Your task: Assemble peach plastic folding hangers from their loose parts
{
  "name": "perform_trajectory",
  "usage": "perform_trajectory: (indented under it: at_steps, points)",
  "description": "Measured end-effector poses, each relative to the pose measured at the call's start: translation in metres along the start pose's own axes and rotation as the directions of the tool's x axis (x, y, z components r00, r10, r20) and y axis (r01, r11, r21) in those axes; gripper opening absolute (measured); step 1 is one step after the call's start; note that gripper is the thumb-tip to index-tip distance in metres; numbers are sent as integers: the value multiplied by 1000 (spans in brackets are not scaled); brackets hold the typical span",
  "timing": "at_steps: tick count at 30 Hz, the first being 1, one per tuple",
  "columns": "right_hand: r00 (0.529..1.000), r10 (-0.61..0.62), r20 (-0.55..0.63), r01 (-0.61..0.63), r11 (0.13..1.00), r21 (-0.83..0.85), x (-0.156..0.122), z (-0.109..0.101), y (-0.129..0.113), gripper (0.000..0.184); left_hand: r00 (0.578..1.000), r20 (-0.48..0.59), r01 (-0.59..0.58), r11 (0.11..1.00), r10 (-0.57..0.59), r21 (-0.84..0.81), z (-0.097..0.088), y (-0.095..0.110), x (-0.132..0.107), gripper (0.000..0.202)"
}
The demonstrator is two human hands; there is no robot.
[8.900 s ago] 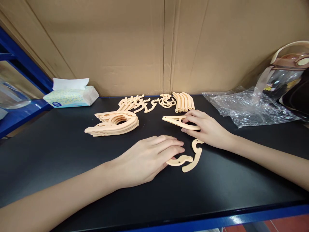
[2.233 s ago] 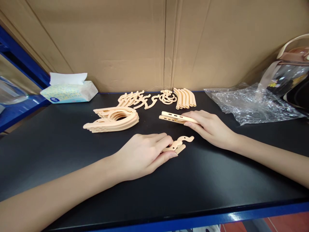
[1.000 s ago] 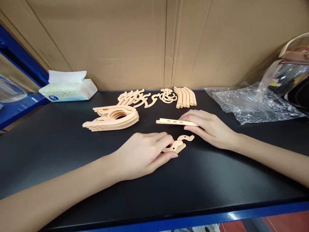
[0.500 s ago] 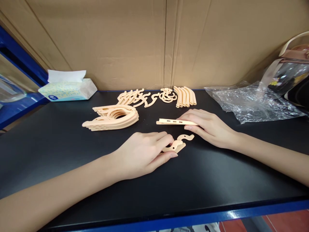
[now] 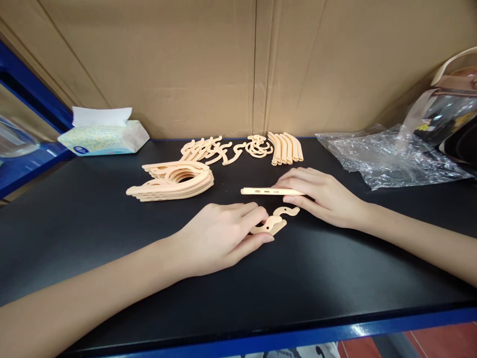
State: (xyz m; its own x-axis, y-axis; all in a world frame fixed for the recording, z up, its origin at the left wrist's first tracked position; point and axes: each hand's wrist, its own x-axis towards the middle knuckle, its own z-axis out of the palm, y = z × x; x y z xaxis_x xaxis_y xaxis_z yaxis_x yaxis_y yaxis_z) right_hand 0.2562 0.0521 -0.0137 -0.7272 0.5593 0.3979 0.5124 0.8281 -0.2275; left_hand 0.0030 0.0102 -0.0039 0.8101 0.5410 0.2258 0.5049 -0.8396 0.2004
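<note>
My left hand (image 5: 219, 238) rests on the black table, its fingers closed round small beige folding-hanger pieces (image 5: 271, 227). A curved arm with a dark hole and a flat end stick out past the fingertips; the rest is hidden. Touching or just behind them is a wavy beige hook piece (image 5: 286, 211) with a hole. In my right hand (image 5: 322, 196), pinched between thumb and fingers, is a beige slotted hanger arm (image 5: 266, 191). Its free end points left, held almost level, with a row of slots facing me. Its right end is covered by the hand.
Stacked folded hangers (image 5: 171, 181) lie left of centre. Behind stand rows of hooked arms (image 5: 199, 149), a pile of hooks (image 5: 258, 146) and curved bars (image 5: 285, 148). A tissue pack (image 5: 106, 139) is at back left, a clear plastic bag (image 5: 391, 159) and a bottle (image 5: 452, 112) at right.
The slotted arm in my right hand has rolled and its free end has dipped slightly; a second edge seen beneath it before no longer shows apart. My left hand is practically still.
</note>
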Motion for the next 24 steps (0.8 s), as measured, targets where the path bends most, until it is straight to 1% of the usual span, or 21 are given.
perform_trajectory:
  at_steps: [9,13,18,21,24]
  points:
    - [1000,-19,24,19,1000,-19,-2,1,2,28,1000,12,-7,1000,7,4,0,0,0,29]
    - [999,-21,29,21,1000,-15,-1,1,2,29,999,34,7,1000,-7,8,0,0,0,28]
    - [999,-19,27,19,1000,3,-1,0,1,28,1000,30,-4,1000,4,4,1,0,-1,31]
    - [999,-44,17,44,999,19,-1,0,-1,27,1000,29,-6,1000,6,10,1,0,0,33]
    - [997,-79,-28,79,997,-8,-2,-1,-2,25,1000,29,1,1000,-2,16,2,0,1,32]
